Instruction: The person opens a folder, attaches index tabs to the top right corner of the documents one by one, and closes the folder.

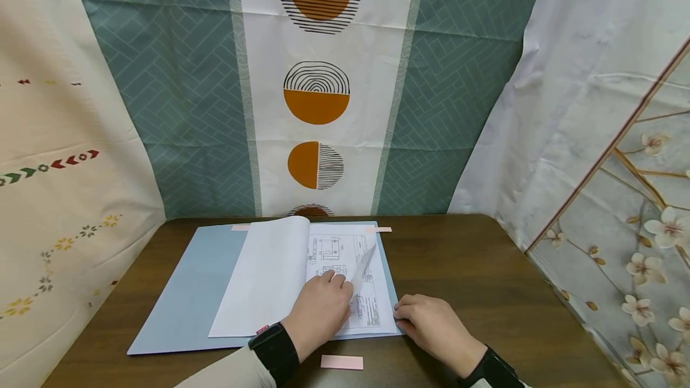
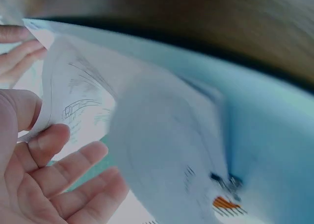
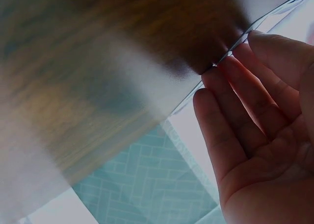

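Observation:
A light blue folder (image 1: 178,298) lies spread on the table, holding a stack of white sheets. One blank page (image 1: 272,274) is turned over to the left, curving at the spine. The exposed sheet on the right is a technical drawing (image 1: 325,248). My left hand (image 1: 323,307) pinches the edge of a lifted, curling page (image 2: 81,99) between thumb and index finger; its other fingers (image 2: 81,160) spread loosely. Beside the folder's lower right corner is my right hand (image 1: 433,328), fingertips (image 3: 210,79) touching the edge, fingers fairly straight.
A loose pink strip (image 1: 342,363) lies on the brown table (image 1: 447,256) in front of the folder. Pink tabs stick out at the folder's top, one left (image 1: 241,227) and one right (image 1: 383,229). Patterned cloths (image 1: 183,106) hang behind and at both sides.

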Available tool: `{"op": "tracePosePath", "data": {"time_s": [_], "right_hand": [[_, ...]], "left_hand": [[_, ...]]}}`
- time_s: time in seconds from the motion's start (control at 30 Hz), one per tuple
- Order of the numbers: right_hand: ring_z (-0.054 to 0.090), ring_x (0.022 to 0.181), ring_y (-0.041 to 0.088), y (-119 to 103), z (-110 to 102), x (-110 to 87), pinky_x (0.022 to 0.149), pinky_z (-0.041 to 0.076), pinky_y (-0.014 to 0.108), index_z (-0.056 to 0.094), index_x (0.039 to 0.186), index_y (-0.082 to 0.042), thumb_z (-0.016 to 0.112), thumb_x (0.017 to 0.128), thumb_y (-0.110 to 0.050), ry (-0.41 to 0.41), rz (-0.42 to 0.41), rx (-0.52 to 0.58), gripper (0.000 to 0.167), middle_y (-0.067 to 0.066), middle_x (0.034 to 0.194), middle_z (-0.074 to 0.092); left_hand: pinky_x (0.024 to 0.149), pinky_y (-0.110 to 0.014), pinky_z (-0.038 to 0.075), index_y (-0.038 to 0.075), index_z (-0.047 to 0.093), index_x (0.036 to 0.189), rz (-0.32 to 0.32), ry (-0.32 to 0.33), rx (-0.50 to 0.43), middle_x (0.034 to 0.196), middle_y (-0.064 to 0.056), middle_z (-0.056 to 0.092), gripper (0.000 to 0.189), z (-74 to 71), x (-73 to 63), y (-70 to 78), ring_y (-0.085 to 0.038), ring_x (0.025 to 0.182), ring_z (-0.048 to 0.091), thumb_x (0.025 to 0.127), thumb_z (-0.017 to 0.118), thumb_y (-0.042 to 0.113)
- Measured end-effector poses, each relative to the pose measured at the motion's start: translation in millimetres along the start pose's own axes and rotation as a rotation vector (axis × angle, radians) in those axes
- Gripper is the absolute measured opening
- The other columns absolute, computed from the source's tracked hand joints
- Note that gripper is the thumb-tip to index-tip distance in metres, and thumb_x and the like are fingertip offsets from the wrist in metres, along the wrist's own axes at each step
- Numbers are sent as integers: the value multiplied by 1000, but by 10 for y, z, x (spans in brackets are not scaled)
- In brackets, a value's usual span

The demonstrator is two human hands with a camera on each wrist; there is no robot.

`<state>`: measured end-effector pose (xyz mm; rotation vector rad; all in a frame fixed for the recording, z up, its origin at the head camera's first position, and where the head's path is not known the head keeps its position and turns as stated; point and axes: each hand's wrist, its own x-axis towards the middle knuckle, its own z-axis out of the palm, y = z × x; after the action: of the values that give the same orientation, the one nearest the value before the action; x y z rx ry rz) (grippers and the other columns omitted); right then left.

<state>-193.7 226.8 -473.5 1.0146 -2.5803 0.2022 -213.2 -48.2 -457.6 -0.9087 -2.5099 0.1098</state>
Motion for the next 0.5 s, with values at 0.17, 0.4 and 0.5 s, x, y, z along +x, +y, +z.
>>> {"op": "tracePosePath", "data": {"time_s": [0.17,0.4,0.5], "right_hand": [[74,95,12,-12,-2,-1,78,62,34,86,96,-15,96,84,-10,-12,10,-1,16,-8,103,78],[74,96,12,-10,1,7,79,63,34,86,96,-15,96,85,-10,-32,18,5,16,-8,104,78],[74,95,11,-5,-1,8,78,63,34,86,96,-15,96,84,-10,-29,17,6,16,-8,103,77]], "left_hand": [[90,-42,64,5,80,104,-27,11,24,112,-14,77,30,-42,-121,-143,-35,113,74,90,89,29],[100,-48,61,0,79,109,-95,8,31,133,-21,73,34,-68,-313,-295,-43,131,67,91,88,28],[101,-49,60,-1,79,111,-107,-4,51,135,-22,71,37,-77,-390,-341,-45,132,66,90,89,29]]}}
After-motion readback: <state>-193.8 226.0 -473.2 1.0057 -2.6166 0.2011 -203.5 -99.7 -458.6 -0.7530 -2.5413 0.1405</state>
